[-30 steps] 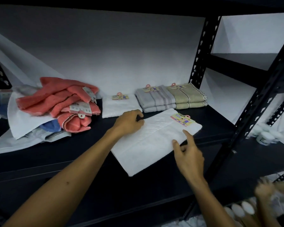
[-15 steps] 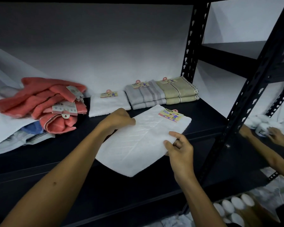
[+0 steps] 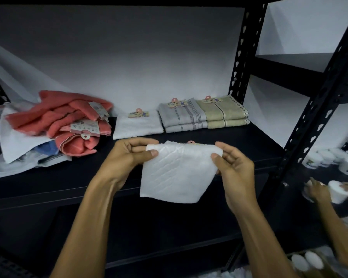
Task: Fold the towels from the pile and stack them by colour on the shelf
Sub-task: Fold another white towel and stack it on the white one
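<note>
White towel (image 3: 175,173) hangs mid-frame above the shelf (image 3: 219,137), my left hand (image 3: 129,155) and right hand (image 3: 233,167) pinching its top corners; level them, then stack onto the white pile (image 3: 138,125).

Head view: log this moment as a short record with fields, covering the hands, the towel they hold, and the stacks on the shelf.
held item: folded white towel, lifted, lower edge hanging
left hand: pinches towel's upper left corner
right hand: grips towel's upper right corner
white stack: one folded towel, at back
grey stack: two folded towels
green stack: two folded towels, touching grey
unfolded pile: mostly coral towels, at left
surface: black shelf
</note>
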The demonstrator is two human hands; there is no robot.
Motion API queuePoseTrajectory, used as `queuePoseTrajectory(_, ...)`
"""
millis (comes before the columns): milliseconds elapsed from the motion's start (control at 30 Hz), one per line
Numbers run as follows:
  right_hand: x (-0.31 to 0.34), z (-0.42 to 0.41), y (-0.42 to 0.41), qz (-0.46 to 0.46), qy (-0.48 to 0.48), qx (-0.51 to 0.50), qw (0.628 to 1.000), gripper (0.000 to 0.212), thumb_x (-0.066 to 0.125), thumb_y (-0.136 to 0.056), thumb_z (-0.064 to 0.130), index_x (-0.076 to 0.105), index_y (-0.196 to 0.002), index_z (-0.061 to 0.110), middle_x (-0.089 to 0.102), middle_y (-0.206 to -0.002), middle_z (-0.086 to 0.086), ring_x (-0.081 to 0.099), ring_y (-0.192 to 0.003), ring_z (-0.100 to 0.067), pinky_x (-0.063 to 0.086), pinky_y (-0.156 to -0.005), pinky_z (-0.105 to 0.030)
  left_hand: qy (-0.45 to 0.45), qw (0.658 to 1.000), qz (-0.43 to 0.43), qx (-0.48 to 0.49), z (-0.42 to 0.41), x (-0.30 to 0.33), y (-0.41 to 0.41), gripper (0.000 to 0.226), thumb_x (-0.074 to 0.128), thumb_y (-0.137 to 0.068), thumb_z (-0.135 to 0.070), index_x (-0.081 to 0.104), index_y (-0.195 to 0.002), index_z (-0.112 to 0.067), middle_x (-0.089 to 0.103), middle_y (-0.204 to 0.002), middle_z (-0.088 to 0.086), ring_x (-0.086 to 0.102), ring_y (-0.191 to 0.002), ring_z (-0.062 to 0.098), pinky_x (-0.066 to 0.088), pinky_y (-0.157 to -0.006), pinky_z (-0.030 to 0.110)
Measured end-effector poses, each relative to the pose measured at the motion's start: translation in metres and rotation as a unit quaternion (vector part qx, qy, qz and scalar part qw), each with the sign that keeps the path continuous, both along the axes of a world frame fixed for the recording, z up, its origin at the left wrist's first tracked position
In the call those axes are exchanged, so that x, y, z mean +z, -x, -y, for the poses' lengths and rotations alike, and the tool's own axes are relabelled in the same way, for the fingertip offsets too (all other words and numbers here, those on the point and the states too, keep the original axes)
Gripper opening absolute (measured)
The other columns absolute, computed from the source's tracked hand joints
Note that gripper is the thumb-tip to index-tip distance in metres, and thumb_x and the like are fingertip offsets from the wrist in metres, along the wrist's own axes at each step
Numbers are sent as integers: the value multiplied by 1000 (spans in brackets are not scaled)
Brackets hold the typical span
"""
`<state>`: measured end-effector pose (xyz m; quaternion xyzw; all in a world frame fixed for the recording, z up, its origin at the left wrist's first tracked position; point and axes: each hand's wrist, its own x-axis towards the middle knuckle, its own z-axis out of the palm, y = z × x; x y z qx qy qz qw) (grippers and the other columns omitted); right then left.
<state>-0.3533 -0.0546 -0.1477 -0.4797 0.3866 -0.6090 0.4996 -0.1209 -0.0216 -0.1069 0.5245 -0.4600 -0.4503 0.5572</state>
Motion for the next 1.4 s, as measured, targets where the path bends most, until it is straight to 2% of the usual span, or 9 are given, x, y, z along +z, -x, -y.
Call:
queuePoseTrajectory(233,63,28,4,-97,88,96,987,33,72,-81,-4,70,-108,14,74,-97,-7,71,-93,-21,57,-75,-24,64,986,136,67,-21,48,-13,24,75,-75,-1,73,-97,-10,77,-85,3,74,-81,17,59,-70,22)
queuePoseTrajectory(467,103,46,-9,-266,194,102,939,27,69,-88,4,72,-90,31,72,-83,13,69,-82,-8,58,-77,-27,111,927,326,150,-36,72,-12,17,84,-73,-16,77,-88,-15,76,-73,-2,72,-66,10,56,-62,19)
queuePoseTrajectory(567,113,54,-16,-276,193,111,935,21,64,-92,7,73,-89,26,69,-81,13,70,-82,-10,59,-71,-29,137,922,328,156,-34,78,-14,12,84,-72,-20,75,-78,-16,71,-71,7,63,-60,16,51,-56,31)
queuePoseTrajectory(667,115,67,-25,-282,151,134,938,15,62,-94,11,74,-92,19,68,-84,-10,69,-80,-26,61,-70,-39,146,929,316,124,-27,77,-21,14,81,-76,-22,71,-77,-13,68,-82,20,61,-69,31,52,-67,43)
queuePoseTrajectory(800,114,83,-38,-234,61,201,949,18,60,-94,4,74,-98,15,73,-100,-8,69,-86,-19,60,-65,-34,145,939,292,111,-15,69,-33,28,75,-75,-33,67,-85,-8,69,-88,18,62,-85,44,52,-77,55)
queuePoseTrajectory(900,116,99,-53,-239,38,184,953,16,62,-93,7,75,-99,15,73,-97,-8,69,-79,-18,62,-71,-41,136,943,280,116,-3,69,-45,26,74,-80,-24,69,-98,-6,72,-92,18,69,-83,36,56,-76,47)
queuePoseTrajectory(1033,127,120,-78,-294,104,194,930,19,74,-86,13,70,-103,6,72,-99,-7,70,-95,-18,58,-84,-27,141,936,299,122,14,76,-63,26,70,-86,-14,71,-111,-11,75,-97,2,73,-89,12,59,-80,26)
queuePoseTrajectory(1167,130,138,-101,-407,171,198,875,26,82,-77,15,71,-100,9,72,-94,-1,69,-92,-16,57,-87,-31,193,884,381,191,35,75,-83,21,73,-86,-23,74,-104,-11,74,-94,-5,69,-86,17,58,-77,33)
queuePoseTrajectory(1400,65,136,-106,-299,282,106,906,17,72,-85,14,72,-96,28,69,-84,15,61,-77,1,51,-77,-23,337,724,522,300,28,-3,-91,19,71,-85,-11,75,-103,-5,61,-86,6,54,-78,23,40,-69,27)
